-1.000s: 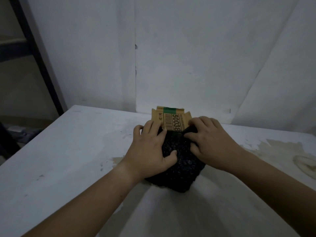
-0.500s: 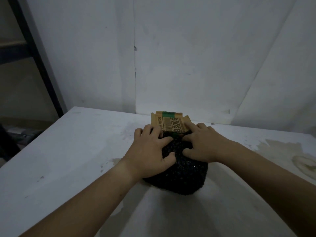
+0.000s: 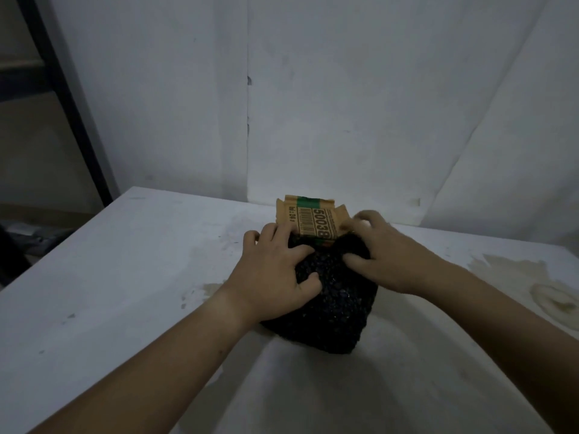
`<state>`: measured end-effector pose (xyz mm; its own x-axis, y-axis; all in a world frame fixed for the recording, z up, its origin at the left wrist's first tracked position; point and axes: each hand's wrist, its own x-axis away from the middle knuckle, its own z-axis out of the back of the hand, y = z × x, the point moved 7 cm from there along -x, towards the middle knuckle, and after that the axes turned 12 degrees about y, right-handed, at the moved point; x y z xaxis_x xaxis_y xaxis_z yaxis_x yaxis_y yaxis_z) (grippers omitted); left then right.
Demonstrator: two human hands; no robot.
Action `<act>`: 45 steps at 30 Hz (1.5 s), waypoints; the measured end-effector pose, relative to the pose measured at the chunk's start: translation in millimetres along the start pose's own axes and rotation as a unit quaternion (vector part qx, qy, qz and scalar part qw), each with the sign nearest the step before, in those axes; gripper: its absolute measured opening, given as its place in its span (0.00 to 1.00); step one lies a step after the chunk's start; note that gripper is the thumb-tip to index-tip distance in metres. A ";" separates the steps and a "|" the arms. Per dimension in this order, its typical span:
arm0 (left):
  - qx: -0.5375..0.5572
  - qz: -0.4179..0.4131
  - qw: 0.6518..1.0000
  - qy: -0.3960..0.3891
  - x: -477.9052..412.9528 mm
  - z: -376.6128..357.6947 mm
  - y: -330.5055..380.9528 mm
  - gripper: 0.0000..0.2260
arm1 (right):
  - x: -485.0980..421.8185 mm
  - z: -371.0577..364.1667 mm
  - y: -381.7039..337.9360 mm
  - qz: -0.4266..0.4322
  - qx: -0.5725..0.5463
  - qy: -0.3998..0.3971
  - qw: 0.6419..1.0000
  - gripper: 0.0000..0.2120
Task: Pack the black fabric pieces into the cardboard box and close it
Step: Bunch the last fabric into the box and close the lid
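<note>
A bundle of black fabric pieces (image 3: 338, 308) lies on the white table (image 3: 125, 277), bulging toward me from the mouth of a brown cardboard box (image 3: 310, 219). Only the box's upright flap shows, printed with a barcode, a green band and "50038". My left hand (image 3: 275, 274) presses on the bundle's left top, fingers bent into the fabric. My right hand (image 3: 391, 255) grips the bundle's right top, next to the flap, and is slightly blurred. The box body is hidden behind the fabric and hands.
A white wall stands close behind the table's far edge. A dark metal frame (image 3: 65, 98) leans at the left, beyond the table's left edge. Brown stains (image 3: 517, 277) mark the tabletop at the right.
My right hand has shifted right and back along the fabric's top, uncovering more of the flap. The bundle's near end has barely moved. My left hand stays put.
</note>
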<state>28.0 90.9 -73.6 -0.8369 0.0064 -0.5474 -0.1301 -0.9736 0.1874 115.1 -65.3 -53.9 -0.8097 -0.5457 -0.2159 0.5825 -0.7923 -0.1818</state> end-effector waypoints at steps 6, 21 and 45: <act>0.004 0.005 1.000 -0.003 -0.1 -2.5 -2.5 0.27 | 19.6 3.8 29.2 -0.080 -0.229 0.036 0.969 0.10; -0.005 0.006 1.000 -0.020 -2.1 -3.0 -0.5 0.29 | 7.5 -3.8 -45.5 0.036 0.197 -0.120 0.972 0.31; 0.001 0.023 0.999 -0.036 -1.9 -4.8 -5.2 0.27 | 17.8 0.3 -29.4 0.043 0.003 -0.141 0.989 0.15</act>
<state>32.9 94.9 -77.4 -0.8776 -0.0212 -0.4789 -0.0927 -0.9727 0.2129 83.6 -51.8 -52.1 -0.7451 -0.6655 0.0451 0.6508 -0.7401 -0.1691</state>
